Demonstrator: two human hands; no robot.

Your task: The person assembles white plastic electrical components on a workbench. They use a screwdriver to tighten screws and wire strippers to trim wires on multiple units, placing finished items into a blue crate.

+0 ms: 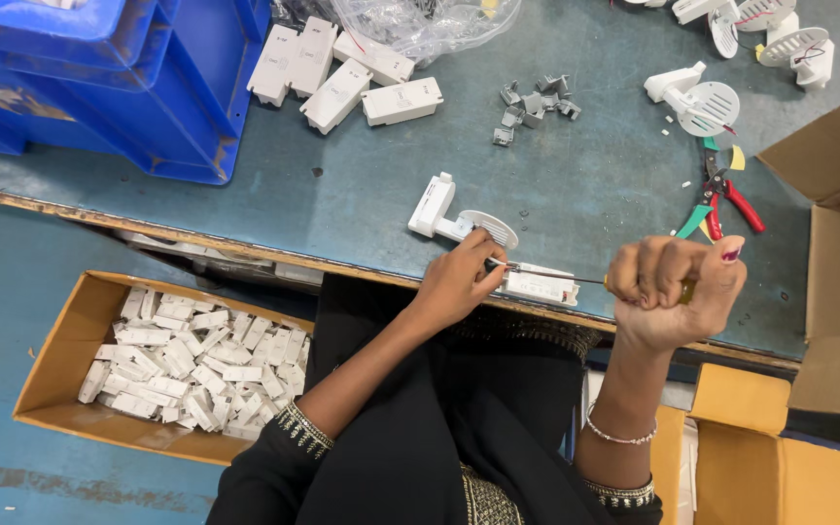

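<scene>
The long white rectangular plastic casing (540, 285) at the bench edge looks matt and smooth. The thin screwdriver (576, 279) has a dull metal shaft and a glossy yellowish plastic handle (mostly hidden in the right hand (675, 292)). The grey-blue worktop (342, 194) is scuffed and matt, with a worn wooden edge. The brown cardboard box (55, 365) is rough paperboard. The blue plastic crates (119, 78) shine slightly. The red-handled cutters (731, 199) show glossy plastic grips.
</scene>
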